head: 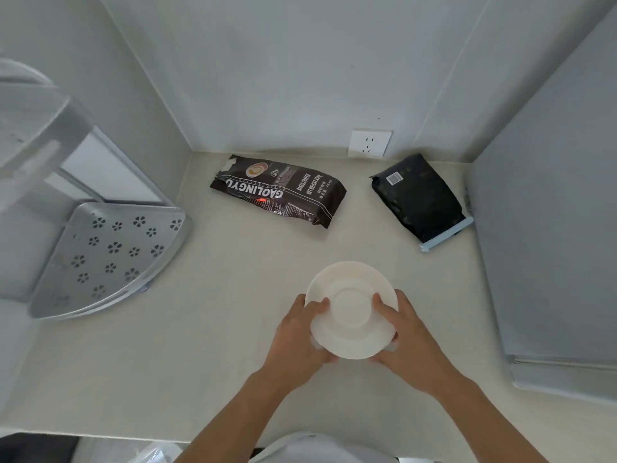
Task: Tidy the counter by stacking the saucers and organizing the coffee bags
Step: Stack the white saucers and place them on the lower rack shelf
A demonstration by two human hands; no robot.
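On the counter [200,345], two coffee bags [278,190]; both hands' grip [300,332] holds the saucers [351,309].

Both hands cover the saucers' [352,309] near rim, so their count is unclear; small print on the brown coffee bag [278,192] is unreadable.

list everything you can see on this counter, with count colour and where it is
saucers: one visible on top, any beneath hidden, white, front centre, held by both hands
printed coffee bag: 1, dark brown, lying flat at back centre
plain coffee bag: 1, black with a pale blue clip, lying at back right
corner rack: 1, silver metal with flower cutouts, left side
wall socket: 1, white, back wall above the counter
counter: 1, cream
left hand: 1, gripping the saucer's left edge
right hand: 1, gripping its right edge
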